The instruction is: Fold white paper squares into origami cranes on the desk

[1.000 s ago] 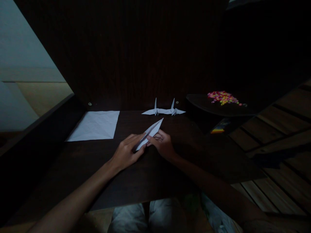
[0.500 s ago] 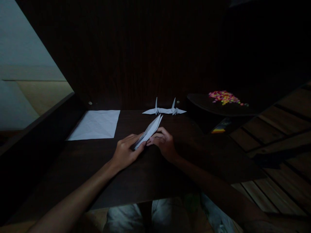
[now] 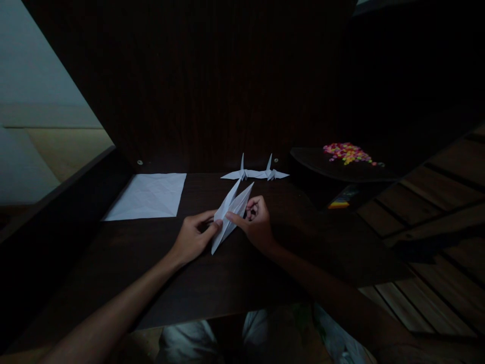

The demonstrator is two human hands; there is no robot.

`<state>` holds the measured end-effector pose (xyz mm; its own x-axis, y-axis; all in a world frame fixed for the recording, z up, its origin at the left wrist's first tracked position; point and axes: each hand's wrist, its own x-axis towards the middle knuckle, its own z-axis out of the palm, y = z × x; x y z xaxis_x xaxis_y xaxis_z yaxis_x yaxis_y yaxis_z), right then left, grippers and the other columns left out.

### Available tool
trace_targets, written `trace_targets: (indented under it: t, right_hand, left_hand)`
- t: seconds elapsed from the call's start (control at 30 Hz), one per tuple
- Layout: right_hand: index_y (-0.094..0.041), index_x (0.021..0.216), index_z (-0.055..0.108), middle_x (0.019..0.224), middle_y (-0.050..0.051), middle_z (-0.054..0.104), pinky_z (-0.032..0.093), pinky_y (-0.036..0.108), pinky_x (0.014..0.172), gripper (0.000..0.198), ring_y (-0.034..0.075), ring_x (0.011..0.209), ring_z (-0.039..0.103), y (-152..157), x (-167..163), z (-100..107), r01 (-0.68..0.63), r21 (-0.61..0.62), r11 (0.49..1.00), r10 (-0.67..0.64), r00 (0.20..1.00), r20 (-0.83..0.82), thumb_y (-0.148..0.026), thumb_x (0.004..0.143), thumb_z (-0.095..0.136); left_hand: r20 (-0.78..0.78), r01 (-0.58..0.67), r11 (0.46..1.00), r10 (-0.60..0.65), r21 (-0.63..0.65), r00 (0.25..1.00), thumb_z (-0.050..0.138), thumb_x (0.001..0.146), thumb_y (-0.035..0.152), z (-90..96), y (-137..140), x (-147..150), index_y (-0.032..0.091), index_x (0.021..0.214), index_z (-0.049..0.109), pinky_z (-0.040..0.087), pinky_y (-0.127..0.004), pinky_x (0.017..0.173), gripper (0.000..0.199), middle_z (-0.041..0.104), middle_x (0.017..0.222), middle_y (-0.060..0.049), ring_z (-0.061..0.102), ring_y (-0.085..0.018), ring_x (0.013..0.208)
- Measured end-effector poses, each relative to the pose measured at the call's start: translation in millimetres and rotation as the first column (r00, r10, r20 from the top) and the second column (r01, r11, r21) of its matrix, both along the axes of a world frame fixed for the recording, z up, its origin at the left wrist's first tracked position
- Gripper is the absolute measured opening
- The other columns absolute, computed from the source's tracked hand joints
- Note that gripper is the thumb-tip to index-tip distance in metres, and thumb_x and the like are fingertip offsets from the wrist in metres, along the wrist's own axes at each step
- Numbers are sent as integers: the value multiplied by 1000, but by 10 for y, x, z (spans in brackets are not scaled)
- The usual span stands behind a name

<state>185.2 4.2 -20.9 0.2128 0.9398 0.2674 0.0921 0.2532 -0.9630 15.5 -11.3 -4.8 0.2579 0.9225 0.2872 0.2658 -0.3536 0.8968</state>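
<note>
A white folded paper with two long points at its far end is held over the dark table, its faces turned up toward me. My left hand is closed on its left edge, thumb on top and fingers behind. On the right side my right hand pinches the same paper, its thumb lying across the face and the other fingers curled at the edge. Just beyond stand two white origami cranes, wing to wing, with upright points.
A creased white paper sheet lies flat at the left. Small colourful pieces are heaped on a dark rounded shelf at the right. A dark side board bounds the left, and a tall panel rises behind.
The folded paper has turned from nearly edge-on to face-up, and its two points have spread apart. My right thumb has moved onto its face.
</note>
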Motion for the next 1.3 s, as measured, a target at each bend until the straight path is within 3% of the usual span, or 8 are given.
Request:
trace_targets:
  t: [0.07, 0.13, 0.23, 0.3, 0.7, 1.3]
  right_hand:
    - [-22, 85, 44, 77, -4, 53, 43, 21, 55, 57, 10, 64, 51, 13, 0, 10, 0, -29, 1000, -1, 999, -52, -29, 46, 84]
    - [-21, 93, 47, 87, 0, 60, 48, 25, 64, 60, 14, 75, 58, 19, 8, 26, -113, -77, 991, 100, 984, -148, -29, 46, 84]
    - [-18, 91, 58, 89, 4, 67, 51, 30, 68, 49, 19, 78, 62, 11, 31, 37, -329, -216, 919, 268, 925, -269, -33, 52, 82]
    - [-15, 83, 63, 83, 5, 69, 51, 31, 63, 41, 20, 71, 63, -1, 44, 33, -373, -290, 881, 288, 911, -294, -36, 53, 81]
    - [-14, 70, 65, 71, 5, 69, 47, 26, 51, 30, 18, 61, 61, -47, 61, 96, -277, -245, 929, 236, 954, -182, -37, 55, 79]
    - [-16, 62, 61, 60, 1, 63, 43, 25, 47, 28, 15, 52, 55, -55, 60, 94, -230, -217, 949, 181, 958, -222, -40, 58, 76]
  left_hand:
    - [47, 22, 999, -20, -41, 999, 58, 82, 33, -6, 3, 8, 12, 104, 69, 54, -31, 76, 32, 72, 97, -8, 67, -23, 85]
    - [80, 46, 996, -40, -83, 996, 59, 81, 33, 2, 4, 15, 11, 101, 69, 54, -29, 72, 32, 73, 94, -8, 67, -22, 82]
    - [108, 93, 986, -78, -142, 991, 60, 79, 32, 25, 6, 20, 11, 97, 69, 54, -28, 68, 30, 73, 89, -7, 67, -21, 79]
    - [124, 123, 976, -102, -178, 987, 60, 78, 33, 40, 9, 21, 11, 96, 69, 53, -28, 67, 29, 73, 85, -7, 67, -21, 77]
    - [227, 193, 914, -115, -357, 967, 71, 72, 36, 78, -26, 64, 13, 88, 68, 53, -28, 59, 28, 73, 78, -6, 68, -20, 69]
    - [147, 256, 890, -215, -377, 965, 71, 71, 32, 59, 0, 35, 13, 77, 67, 49, -25, 57, 21, 70, 71, -4, 64, -15, 63]
